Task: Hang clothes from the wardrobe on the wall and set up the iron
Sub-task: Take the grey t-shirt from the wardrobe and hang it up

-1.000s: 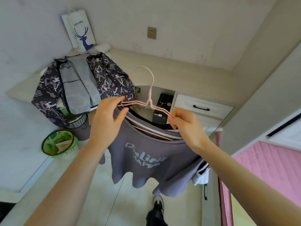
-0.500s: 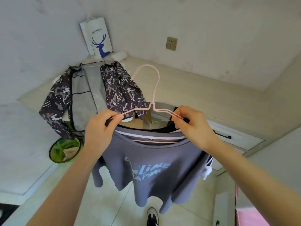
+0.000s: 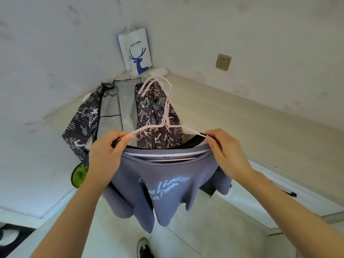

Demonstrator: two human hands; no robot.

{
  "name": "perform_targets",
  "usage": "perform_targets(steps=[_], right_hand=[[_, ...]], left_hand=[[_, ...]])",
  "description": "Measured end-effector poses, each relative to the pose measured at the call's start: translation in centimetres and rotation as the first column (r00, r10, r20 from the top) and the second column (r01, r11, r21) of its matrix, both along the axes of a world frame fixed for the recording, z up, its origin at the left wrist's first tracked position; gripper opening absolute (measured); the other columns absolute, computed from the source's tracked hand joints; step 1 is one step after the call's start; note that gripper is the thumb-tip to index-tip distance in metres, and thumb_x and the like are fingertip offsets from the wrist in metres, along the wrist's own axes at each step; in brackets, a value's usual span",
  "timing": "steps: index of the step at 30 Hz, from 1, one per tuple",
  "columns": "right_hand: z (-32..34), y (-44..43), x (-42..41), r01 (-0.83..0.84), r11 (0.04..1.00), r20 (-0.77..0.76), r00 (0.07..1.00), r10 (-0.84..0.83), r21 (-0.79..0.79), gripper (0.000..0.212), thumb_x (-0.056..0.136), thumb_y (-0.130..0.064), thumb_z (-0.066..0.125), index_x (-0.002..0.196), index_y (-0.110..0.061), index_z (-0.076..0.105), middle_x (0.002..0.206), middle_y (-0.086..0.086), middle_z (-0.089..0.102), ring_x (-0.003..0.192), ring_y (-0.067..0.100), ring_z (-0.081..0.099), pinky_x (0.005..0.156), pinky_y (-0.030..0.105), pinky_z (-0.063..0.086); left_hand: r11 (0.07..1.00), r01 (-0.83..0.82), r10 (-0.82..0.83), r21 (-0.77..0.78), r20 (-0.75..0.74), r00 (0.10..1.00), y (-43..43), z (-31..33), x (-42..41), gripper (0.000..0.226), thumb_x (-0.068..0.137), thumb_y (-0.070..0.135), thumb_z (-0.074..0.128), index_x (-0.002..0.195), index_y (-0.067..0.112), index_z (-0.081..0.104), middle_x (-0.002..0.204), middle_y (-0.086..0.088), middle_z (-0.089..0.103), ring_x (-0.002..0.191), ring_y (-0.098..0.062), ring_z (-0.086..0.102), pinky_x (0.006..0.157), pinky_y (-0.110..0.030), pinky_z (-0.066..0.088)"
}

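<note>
I hold two pink wire hangers [image 3: 168,108] up in front of me, my left hand [image 3: 104,155] pinching the left shoulder of the hangers and the collar of a blue-grey T-shirt [image 3: 163,185] between thumb and fingers. My right hand [image 3: 226,153] is closed the same way on the right shoulder, at about 3 o'clock from the left. The T-shirt, with pale blue lettering on the chest, droops from the hangers between my hands; a dark garment [image 3: 193,142] shows behind its neckline. Beyond the hooks, at 11 o'clock, a patterned camouflage jacket [image 3: 149,116] with a grey lining already hangs on the wall. Above it, at 12 o'clock, is a white paper bag [image 3: 135,51] printed with a blue deer. A wall socket [image 3: 223,62] sits at 2 o'clock. My shoe [image 3: 144,248] shows at 6 o'clock on the tiled floor [image 3: 204,229].
</note>
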State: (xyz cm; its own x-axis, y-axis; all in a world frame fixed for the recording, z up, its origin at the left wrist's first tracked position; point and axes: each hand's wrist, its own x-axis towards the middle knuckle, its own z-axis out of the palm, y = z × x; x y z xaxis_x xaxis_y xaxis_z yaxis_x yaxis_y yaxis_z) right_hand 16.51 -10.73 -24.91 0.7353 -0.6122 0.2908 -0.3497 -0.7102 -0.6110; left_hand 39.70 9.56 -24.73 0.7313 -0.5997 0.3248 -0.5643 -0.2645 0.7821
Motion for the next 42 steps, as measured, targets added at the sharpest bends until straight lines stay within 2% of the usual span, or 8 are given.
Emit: perform_targets(steps=[5,8,10,14,20,25,30,42], right_hand=[[0.1,-1.7,4.9,-0.014,0.999,0.023,1.000,0.015,-0.030,0.025,0.100,-0.026,0.039,0.112,-0.018,0.059,0.104,-0.004,0.060,0.091,0.012,0.055,0.083,0.031,0.047],[0.8,-2.8,8.4,-0.004,0.999,0.061,0.998,0.007,-0.039,0.024,0.100,-0.025,0.041,0.110,-0.017,0.060,0.103,-0.004,0.061,0.090,0.013,0.056,0.081,0.032,0.047],[1.6,-3.6,11.1,0.004,0.998,0.089,0.996,0.001,-0.061,0.023,0.099,-0.025,0.041,0.108,-0.018,0.061,0.101,-0.004,0.061,0.089,0.014,0.056,0.080,0.034,0.048],[3.8,-5.1,17.1,0.024,0.996,0.124,0.992,-0.013,-0.091,0.021,0.099,-0.026,0.042,0.104,-0.019,0.061,0.099,-0.005,0.061,0.088,0.014,0.057,0.079,0.032,0.047],[6.5,-7.4,25.6,0.042,0.987,0.068,0.997,-0.032,-0.152,0.026,0.099,-0.029,0.038,0.088,-0.018,0.059,0.079,-0.003,0.058,0.071,0.014,0.053,0.068,0.039,0.047],[7.9,-9.5,31.2,0.090,0.982,0.110,0.991,-0.072,-0.167,0.024,0.098,-0.030,0.041,0.086,-0.019,0.059,0.077,-0.003,0.058,0.070,0.015,0.053,0.068,0.038,0.047],[9.1,-12.3,35.7,0.091,0.979,0.127,0.990,-0.068,-0.182,0.022,0.098,-0.026,0.043,0.087,-0.017,0.060,0.079,-0.001,0.059,0.071,0.015,0.053,0.066,0.029,0.042],[9.7,-24.8,48.9,0.021,0.976,0.170,0.985,0.016,-0.216,0.026,0.101,-0.024,0.040,0.094,-0.010,0.061,0.086,0.004,0.058,0.076,0.018,0.053,0.072,0.032,0.045]], left_hand=[[0.995,-0.098,0.097,0.000,0.102,0.990,-1.4,0.2,3.6,0.017,0.092,0.033,0.058,0.086,0.020,0.069,0.065,0.010,0.059,0.062,-0.008,0.051,0.058,-0.025,0.038],[0.989,-0.144,0.148,-0.037,0.178,0.973,-2.4,1.2,6.4,0.019,0.092,0.035,0.057,0.090,0.021,0.070,0.071,0.009,0.061,0.066,-0.010,0.055,0.059,-0.023,0.040],[0.986,-0.158,0.166,-0.056,0.193,0.967,-3.3,2.1,8.9,0.021,0.092,0.037,0.057,0.092,0.021,0.072,0.072,0.008,0.062,0.065,-0.010,0.055,0.058,-0.027,0.042],[0.980,-0.176,0.193,-0.091,0.224,0.955,-4.7,4.2,14.5,0.021,0.092,0.035,0.058,0.093,0.020,0.073,0.082,0.005,0.069,0.076,-0.014,0.061,0.070,-0.036,0.049],[0.972,-0.226,0.235,-0.066,0.316,0.919,-7.0,6.6,22.5,0.030,0.093,0.043,0.052,0.093,0.021,0.072,0.084,0.005,0.069,0.077,-0.017,0.062,0.072,-0.038,0.050],[0.969,-0.234,0.248,-0.081,0.351,0.903,-9.1,8.2,27.8,0.028,0.094,0.041,0.053,0.096,0.021,0.072,0.090,0.004,0.070,0.080,-0.017,0.062,0.074,-0.036,0.049],[0.973,-0.217,0.232,-0.082,0.336,0.913,-11.7,8.9,32.4,0.028,0.094,0.041,0.052,0.096,0.021,0.071,0.088,0.004,0.070,0.081,-0.017,0.061,0.074,-0.039,0.051],[0.973,-0.215,0.230,-0.082,0.314,0.921,-23.1,9.4,45.1,0.033,0.093,0.046,0.052,0.088,0.021,0.071,0.081,0.006,0.068,0.077,-0.017,0.062,0.072,-0.041,0.053]])
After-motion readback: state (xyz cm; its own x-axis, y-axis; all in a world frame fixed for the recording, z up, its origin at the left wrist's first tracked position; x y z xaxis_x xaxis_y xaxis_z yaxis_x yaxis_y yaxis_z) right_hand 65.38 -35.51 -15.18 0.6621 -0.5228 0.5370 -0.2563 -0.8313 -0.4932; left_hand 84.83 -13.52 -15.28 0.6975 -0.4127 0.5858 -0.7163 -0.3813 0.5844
